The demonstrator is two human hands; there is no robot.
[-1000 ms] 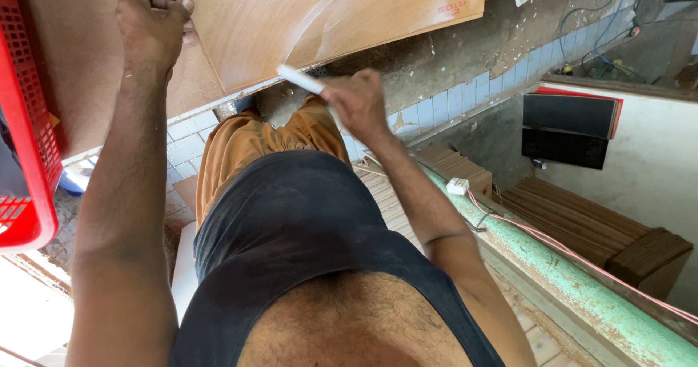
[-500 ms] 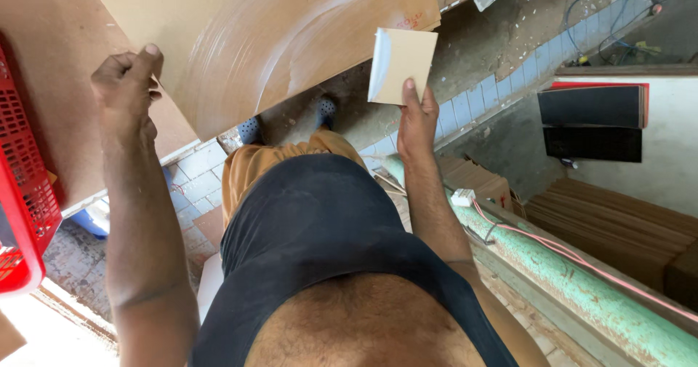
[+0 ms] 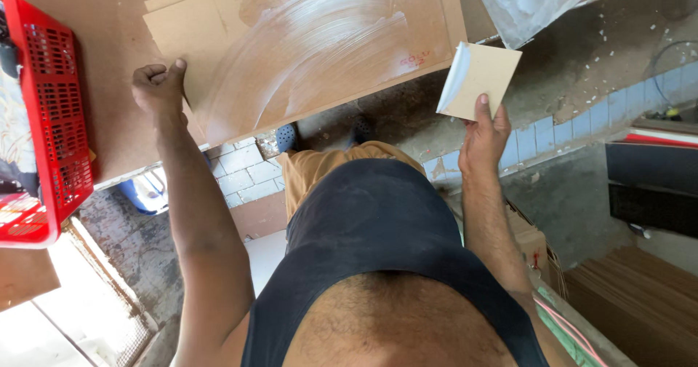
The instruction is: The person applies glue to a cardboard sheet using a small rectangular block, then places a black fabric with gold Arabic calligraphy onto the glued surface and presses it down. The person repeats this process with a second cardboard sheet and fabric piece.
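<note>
**Two hands at a smeared board**

Two bare hands work over a brown tabletop (image 3: 87, 3), seen from above. The left hand (image 3: 156, 87) is clenched into a fist, thumb up, gripping the near left edge of a large brown board (image 3: 313, 47) that lies flat on the tabletop and juts past its edge. White streaks of a wet-looking coating sweep across the board's face. The right hand (image 3: 483, 138) grasps a small square tan card (image 3: 480, 80) by its lower edge, thumb pressed on its face; the card is held up in the air just beside the board's right end, tilted, with white smeared along its left edge. A red plastic basket (image 3: 43, 120) stands on the tabletop at the far left, well apart from both hands.
</note>
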